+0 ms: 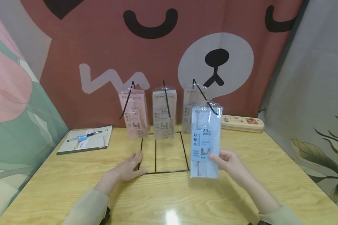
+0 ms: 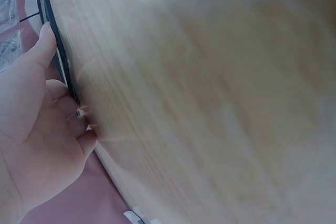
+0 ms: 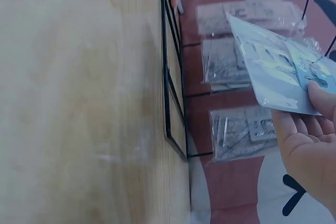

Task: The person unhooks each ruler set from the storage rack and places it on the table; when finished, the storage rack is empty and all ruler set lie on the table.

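While the left hand (image 1: 128, 168) lies flat, the right hand's (image 1: 228, 162) grip pinches a pale-blue, clear-wrapped packet (image 1: 205, 142) upright.

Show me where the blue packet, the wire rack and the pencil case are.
blue packet (image 1: 205, 142): head view, on its printed label.
wire rack (image 1: 169, 171): head view, on its front base wire.
pencil case (image 1: 242, 122): head view, on its lid.

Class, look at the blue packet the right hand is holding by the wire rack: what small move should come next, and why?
Probably lift the blue packet a little and slide its top hole along the rightmost black hook. The right hand pinches the packet's lower edge, its top already sits at that hook's tip, and the left hand rests flat at the rack's base frame, steadying it.
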Action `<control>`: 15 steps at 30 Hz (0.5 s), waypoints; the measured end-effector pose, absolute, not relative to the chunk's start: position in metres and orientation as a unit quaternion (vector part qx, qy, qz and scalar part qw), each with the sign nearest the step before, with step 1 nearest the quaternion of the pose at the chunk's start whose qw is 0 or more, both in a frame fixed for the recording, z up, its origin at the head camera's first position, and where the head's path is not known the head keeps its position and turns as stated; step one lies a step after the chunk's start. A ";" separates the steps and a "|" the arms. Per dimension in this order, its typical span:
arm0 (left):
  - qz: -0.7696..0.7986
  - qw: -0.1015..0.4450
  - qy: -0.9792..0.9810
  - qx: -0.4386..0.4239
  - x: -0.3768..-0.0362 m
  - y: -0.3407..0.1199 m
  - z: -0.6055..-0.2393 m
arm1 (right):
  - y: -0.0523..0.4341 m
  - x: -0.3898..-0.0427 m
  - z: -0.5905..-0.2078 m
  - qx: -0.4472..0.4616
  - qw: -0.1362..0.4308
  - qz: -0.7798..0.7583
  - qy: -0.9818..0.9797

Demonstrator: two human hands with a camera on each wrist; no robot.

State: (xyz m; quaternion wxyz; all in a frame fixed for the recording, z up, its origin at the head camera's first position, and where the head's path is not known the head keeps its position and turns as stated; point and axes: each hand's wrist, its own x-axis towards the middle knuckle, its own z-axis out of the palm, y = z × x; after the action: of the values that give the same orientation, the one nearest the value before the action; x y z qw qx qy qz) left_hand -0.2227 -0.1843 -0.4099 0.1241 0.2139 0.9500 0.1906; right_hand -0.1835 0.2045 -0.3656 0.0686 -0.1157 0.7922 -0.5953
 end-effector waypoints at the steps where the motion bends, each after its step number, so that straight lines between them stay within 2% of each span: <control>1: 0.189 0.125 0.950 0.214 -0.223 -0.184 -0.410 | 0.205 -0.178 -0.365 -0.116 0.068 -0.599 0.789; 7: 0.188 0.122 0.950 0.217 -0.226 -0.180 -0.408 | 0.216 -0.147 -0.362 -0.141 0.071 -0.609 0.778; 15: 0.182 0.107 0.953 0.217 -0.228 -0.180 -0.410 | 0.245 -0.115 -0.361 -0.190 0.101 -0.624 0.752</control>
State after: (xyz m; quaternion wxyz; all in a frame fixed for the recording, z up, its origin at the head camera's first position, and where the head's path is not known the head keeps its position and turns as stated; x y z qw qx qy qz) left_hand -0.2285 -0.1797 -0.4102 0.1074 0.2169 0.9530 0.1820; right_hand -0.1151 0.2453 -0.3614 0.1012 -0.1901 0.7515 -0.6236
